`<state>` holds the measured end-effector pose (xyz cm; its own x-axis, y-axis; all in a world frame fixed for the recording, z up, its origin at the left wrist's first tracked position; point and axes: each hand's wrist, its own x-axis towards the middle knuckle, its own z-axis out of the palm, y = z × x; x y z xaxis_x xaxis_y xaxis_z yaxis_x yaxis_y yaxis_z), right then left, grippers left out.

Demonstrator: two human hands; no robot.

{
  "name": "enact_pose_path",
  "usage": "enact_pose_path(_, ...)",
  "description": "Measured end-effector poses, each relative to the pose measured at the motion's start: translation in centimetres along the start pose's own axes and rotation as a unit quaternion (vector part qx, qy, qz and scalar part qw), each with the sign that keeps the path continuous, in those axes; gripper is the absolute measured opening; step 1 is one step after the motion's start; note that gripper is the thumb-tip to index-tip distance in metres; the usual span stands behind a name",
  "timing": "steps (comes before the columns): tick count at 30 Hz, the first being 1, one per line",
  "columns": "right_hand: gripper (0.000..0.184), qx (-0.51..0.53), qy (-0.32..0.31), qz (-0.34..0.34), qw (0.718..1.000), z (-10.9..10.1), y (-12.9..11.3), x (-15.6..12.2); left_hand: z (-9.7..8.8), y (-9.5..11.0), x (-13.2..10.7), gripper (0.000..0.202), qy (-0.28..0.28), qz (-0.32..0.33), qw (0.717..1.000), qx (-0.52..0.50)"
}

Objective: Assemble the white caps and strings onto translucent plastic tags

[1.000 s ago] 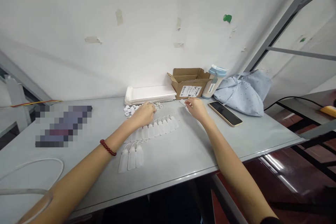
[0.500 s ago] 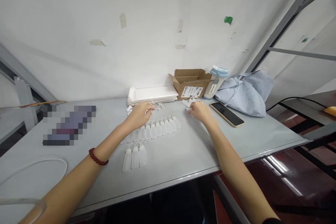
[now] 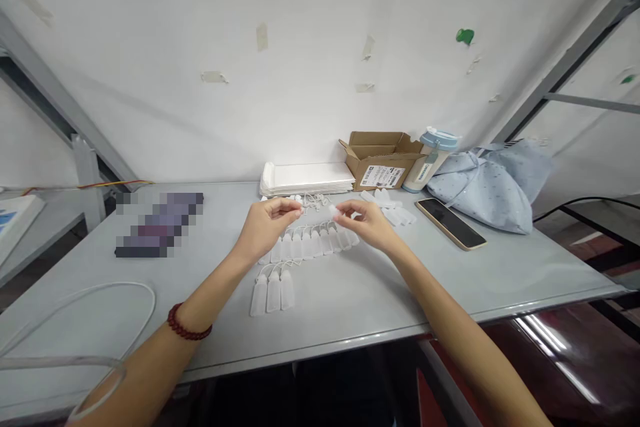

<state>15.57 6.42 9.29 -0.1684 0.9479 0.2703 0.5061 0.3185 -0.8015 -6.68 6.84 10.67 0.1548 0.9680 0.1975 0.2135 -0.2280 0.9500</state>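
Observation:
My left hand (image 3: 273, 225) is closed in a pinch, a bit of white string at its fingertips beside a small pile of white strings (image 3: 316, 201). Facing it, my right hand (image 3: 369, 221) pinches a small translucent white plastic tag sleeve (image 3: 334, 211), mostly covered by the fingers. Below the hands lies a row of similar sleeves (image 3: 313, 243) with strings looped at their tops. Nearer the front, three more strung sleeves (image 3: 273, 292) lie side by side. Loose sleeves without visible strings (image 3: 397, 213) lie right of my right hand.
Behind the hands are a stack of flat white packs (image 3: 310, 179), an open cardboard box (image 3: 383, 173) and a blue-lidded cup (image 3: 430, 163). A phone (image 3: 450, 223) and a light blue cloth bag (image 3: 493, 190) lie right. A pale cable (image 3: 135, 285) curls at left, near a blurred item (image 3: 160, 225).
My right hand has moved left from the loose sleeves with one in its fingers, and now faces my left hand. My left hand has drawn slightly back from the string pile. The view has shifted left.

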Motion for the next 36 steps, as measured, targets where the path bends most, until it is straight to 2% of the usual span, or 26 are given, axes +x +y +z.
enact_pose_path(3, 0.024, 0.044, -0.029, -0.023, 0.998, 1.9, -1.3, -0.8, 0.7, 0.3, -0.5, 0.019, -0.025, -0.005, 0.999, -0.028)
enact_pose_path(6, 0.02, 0.049, -0.048, -0.042, 0.997, 2.5, -1.9, -1.3, 1.0, 0.6, -0.8, 0.017, -0.039, -0.004, 0.998, -0.042)
enact_pose_path(24, 0.019, 0.079, -0.052, -0.062, 0.994, 2.2, -1.8, -1.5, 1.1, 0.3, -0.9, 0.013, -0.088, 0.029, 0.995, -0.035)
enact_pose_path(33, 0.031, 0.08, -0.036, -0.058, 0.994, 2.3, -1.7, -1.5, 1.2, 0.2, -1.0, 0.009, -0.074, 0.039, 0.995, -0.056)
enact_pose_path(36, 0.03, 0.076, -0.033, -0.07, 0.994, 2.3, -1.6, -1.5, 1.1, 0.4, -1.1, 0.011, -0.077, 0.031, 0.995, -0.06)
